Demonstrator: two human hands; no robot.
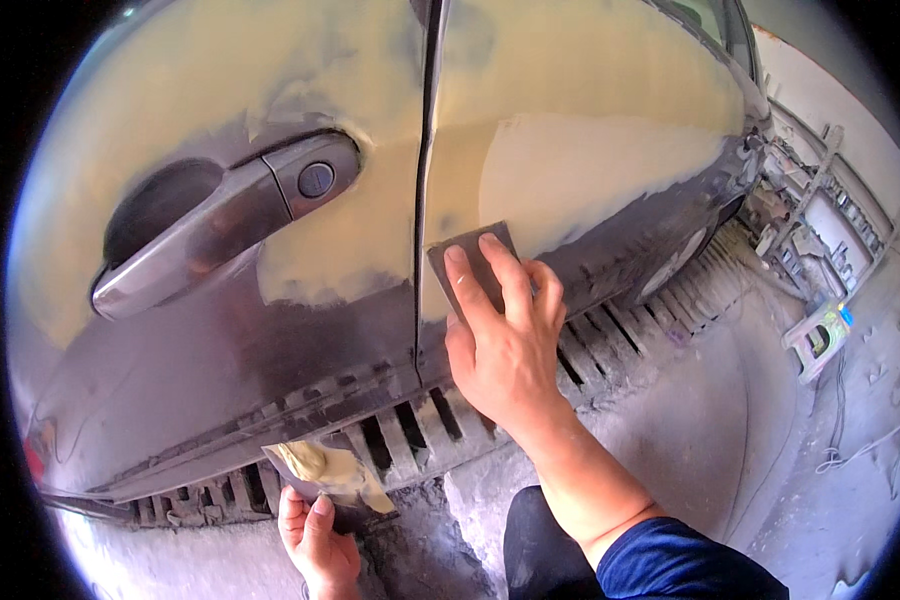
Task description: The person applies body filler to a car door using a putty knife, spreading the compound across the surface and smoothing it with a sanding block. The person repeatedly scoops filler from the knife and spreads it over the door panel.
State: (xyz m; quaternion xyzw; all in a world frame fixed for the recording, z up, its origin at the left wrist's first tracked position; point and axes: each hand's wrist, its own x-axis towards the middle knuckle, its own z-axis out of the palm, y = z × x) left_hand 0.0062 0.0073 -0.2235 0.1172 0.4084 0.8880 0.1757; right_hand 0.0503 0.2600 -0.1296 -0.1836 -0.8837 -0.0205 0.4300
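Observation:
A grey car door (220, 370) carries broad patches of pale yellow filler around its handle (215, 240) and on the panel right of the vertical seam. My right hand (500, 330) presses a dark flat spreader (455, 257) against the filled surface just right of that seam, fingertips spread along its face. Low in the view, my left hand (315, 540) grips a thin flat mixing plate (355, 475) with a lump of pale yellow filler (303, 461) on it, held below the door.
A slotted drain grate (600, 340) runs under the car over a dusty, broken floor (630, 450). At the right stand a metal rack (830, 235) with small items and a translucent plastic jug (815, 340) with a blue cap, beside loose cables. My dark-clad leg is at the bottom.

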